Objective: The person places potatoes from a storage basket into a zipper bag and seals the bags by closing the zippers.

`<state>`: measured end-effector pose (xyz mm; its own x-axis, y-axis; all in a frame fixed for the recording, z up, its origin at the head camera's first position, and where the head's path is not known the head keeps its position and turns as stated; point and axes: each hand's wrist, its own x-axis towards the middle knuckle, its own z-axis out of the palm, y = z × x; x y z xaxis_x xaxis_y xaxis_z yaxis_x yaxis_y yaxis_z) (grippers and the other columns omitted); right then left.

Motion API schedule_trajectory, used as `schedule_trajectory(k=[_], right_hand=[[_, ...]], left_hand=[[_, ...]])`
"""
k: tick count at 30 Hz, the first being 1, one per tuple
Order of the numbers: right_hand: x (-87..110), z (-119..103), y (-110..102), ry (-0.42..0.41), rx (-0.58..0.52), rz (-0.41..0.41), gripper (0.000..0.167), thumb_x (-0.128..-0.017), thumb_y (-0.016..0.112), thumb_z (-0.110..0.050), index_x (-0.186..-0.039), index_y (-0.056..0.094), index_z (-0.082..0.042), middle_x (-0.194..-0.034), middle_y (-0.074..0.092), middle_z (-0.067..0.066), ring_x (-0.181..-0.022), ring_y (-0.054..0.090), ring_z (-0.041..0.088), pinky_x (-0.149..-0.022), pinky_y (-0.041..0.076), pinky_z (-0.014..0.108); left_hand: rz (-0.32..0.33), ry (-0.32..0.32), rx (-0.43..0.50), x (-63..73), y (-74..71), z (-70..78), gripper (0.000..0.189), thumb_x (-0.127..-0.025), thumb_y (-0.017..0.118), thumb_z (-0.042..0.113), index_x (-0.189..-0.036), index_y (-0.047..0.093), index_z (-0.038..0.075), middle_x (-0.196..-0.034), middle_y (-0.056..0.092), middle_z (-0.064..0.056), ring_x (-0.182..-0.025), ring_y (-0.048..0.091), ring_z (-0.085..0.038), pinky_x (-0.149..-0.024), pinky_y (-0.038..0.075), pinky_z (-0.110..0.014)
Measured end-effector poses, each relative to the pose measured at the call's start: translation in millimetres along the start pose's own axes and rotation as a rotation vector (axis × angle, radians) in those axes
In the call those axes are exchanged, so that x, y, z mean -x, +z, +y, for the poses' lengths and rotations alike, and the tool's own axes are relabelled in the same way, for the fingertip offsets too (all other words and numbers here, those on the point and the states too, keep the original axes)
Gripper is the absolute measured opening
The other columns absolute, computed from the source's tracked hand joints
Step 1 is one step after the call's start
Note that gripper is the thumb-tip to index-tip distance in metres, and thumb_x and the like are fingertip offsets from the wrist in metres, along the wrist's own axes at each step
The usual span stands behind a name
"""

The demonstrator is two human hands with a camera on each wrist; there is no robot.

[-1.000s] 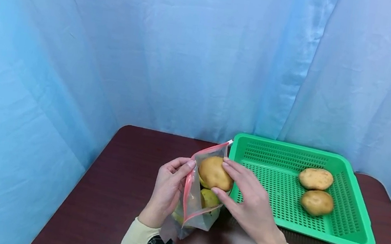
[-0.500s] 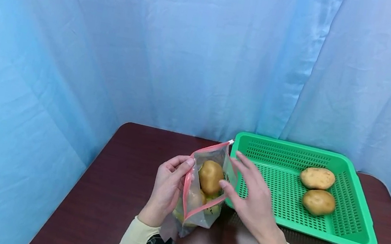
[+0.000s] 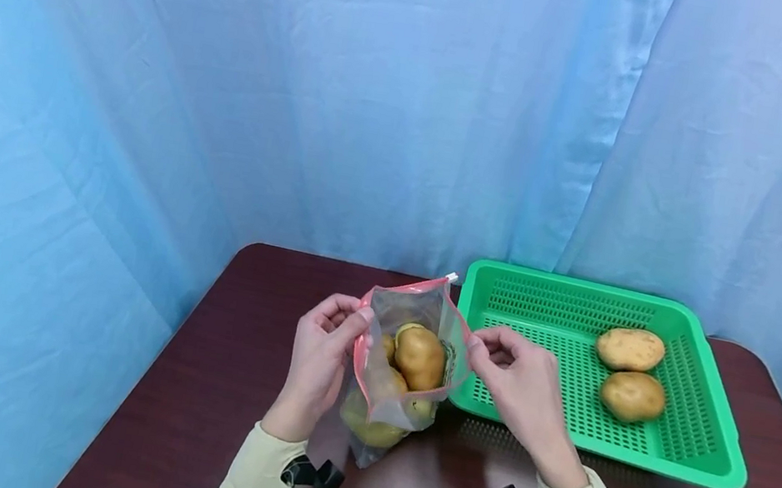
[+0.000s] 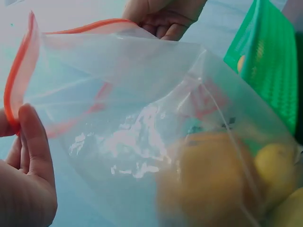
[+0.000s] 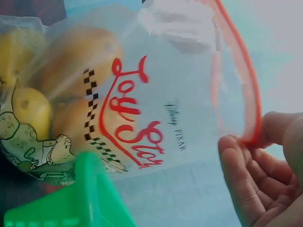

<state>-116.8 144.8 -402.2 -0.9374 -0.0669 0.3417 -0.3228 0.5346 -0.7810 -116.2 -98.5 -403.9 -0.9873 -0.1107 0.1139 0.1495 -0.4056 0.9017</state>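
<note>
A clear zip bag point(image 3: 397, 409) with a red-pink rim and a white slider stands on the table, its mouth spread wide. My left hand point(image 3: 323, 352) pinches the rim on the left side; in the left wrist view the thumb lies against the red strip. On the opposite side my right hand point(image 3: 518, 381) pinches the rim between thumb and fingers. Inside the bag a brown potato point(image 3: 419, 360) lies on top of other potatoes and yellow fruit point(image 5: 31, 111). The right wrist view shows red "Toy Story" lettering point(image 5: 128, 111) printed on the bag.
A green plastic basket point(image 3: 694, 471) stands to the right, close beside the bag, with two potatoes point(image 3: 632, 397) at its right end. Dark red-brown table point(image 3: 228, 371) lies under everything. A light blue curtain point(image 3: 411, 112) hangs behind and on the left.
The right hand has let go of the potato, which now lies lower in the bag, and has taken hold of the right rim. The left hand has moved slightly left and the mouth is wider.
</note>
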Motion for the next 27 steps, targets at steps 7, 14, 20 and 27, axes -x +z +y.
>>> schedule_trajectory(k=[7, 14, 20, 27], right_hand=[[-3.6, -1, 2, 0.043, -0.125, 0.044, 0.02, -0.102, 0.067, -0.026, -0.101, 0.076, -0.008, -0.081, 0.074, -0.002, -0.073, 0.072, 0.019, -0.063, 0.055, 0.024], [3.4, 7, 2, 0.094, -0.196, -0.032, 0.024, -0.104, 0.064, -0.03, -0.106, 0.076, -0.009, -0.088, 0.076, 0.001, -0.08, 0.074, 0.012, -0.072, 0.058, 0.026], [8.3, 16, -6, 0.047, -0.13, -0.076, 0.026, -0.105, 0.062, -0.035, -0.118, 0.074, -0.017, -0.105, 0.077, -0.002, -0.096, 0.074, 0.013, -0.081, 0.056, 0.024], [18.2, 40, -33, 0.016, 0.051, -0.089, 0.023, -0.105, 0.062, -0.037, -0.124, 0.071, -0.028, -0.116, 0.073, -0.009, -0.105, 0.066, 0.004, -0.089, 0.051, 0.026]], left_hand=[[-0.001, 0.021, 0.007, -4.4, 2.0, 2.7, 0.008, -0.094, 0.068, 0.0, -0.092, 0.066, 0.008, -0.074, 0.056, -0.001, -0.063, 0.051, -0.01, -0.054, 0.045, -0.019], [-0.038, -0.046, 0.007, 5.7, -0.1, -5.5, 0.009, -0.096, 0.067, 0.0, -0.094, 0.066, 0.009, -0.076, 0.06, -0.001, -0.062, 0.054, -0.009, -0.053, 0.045, -0.018], [-0.042, -0.047, 0.009, 11.2, -3.3, -6.5, 0.007, -0.096, 0.069, 0.002, -0.095, 0.065, 0.008, -0.076, 0.061, -0.001, -0.059, 0.056, -0.01, -0.051, 0.046, -0.019], [-0.041, -0.053, 0.012, 15.3, -6.3, -7.2, 0.006, -0.096, 0.069, 0.003, -0.096, 0.065, 0.007, -0.075, 0.061, -0.001, -0.06, 0.058, -0.01, -0.052, 0.048, -0.019]])
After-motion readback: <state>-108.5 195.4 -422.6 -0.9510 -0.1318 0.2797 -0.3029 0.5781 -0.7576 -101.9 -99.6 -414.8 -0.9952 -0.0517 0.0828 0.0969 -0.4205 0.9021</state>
